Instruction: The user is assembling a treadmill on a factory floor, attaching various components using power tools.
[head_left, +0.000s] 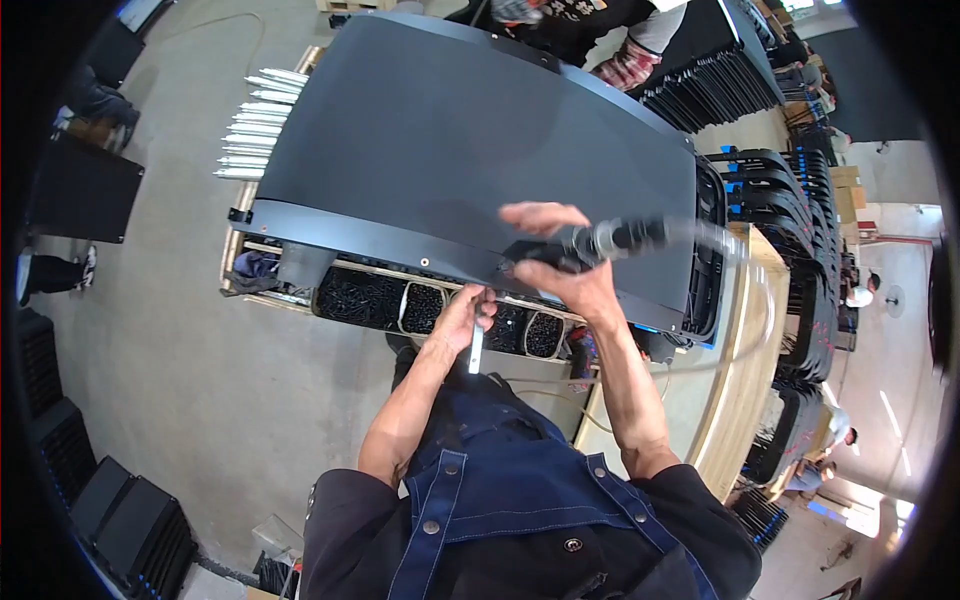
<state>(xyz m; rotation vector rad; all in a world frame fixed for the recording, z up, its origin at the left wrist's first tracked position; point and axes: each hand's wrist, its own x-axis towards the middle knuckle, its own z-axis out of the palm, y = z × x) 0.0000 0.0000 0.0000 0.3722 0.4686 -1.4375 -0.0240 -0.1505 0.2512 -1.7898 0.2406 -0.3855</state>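
Observation:
A large dark grey panel [430, 130] with a blue-grey side rail [350, 229] lies in front of me. At the rail's near edge, my left hand [461, 319] is closed around a flat silver wrench [475, 352], whose upper end is hidden by my fingers and the rail. My right hand [575, 285] grips a black air driver [570, 250] held over the rail to the right of my left hand. A clear hose [765, 290] runs from its back end, blurred by motion. The driver's tip is near the rail; contact is hard to tell.
Under the rail sit bins of black screws [424, 300]. Silver tubes [265, 125] stick out at the panel's left. Across it, a co-worker's plaid sleeve [630, 65] shows. Black frames [800, 230] stand stacked at right beside a wooden bench [735, 350]. Dark panels [130, 520] stand lower left.

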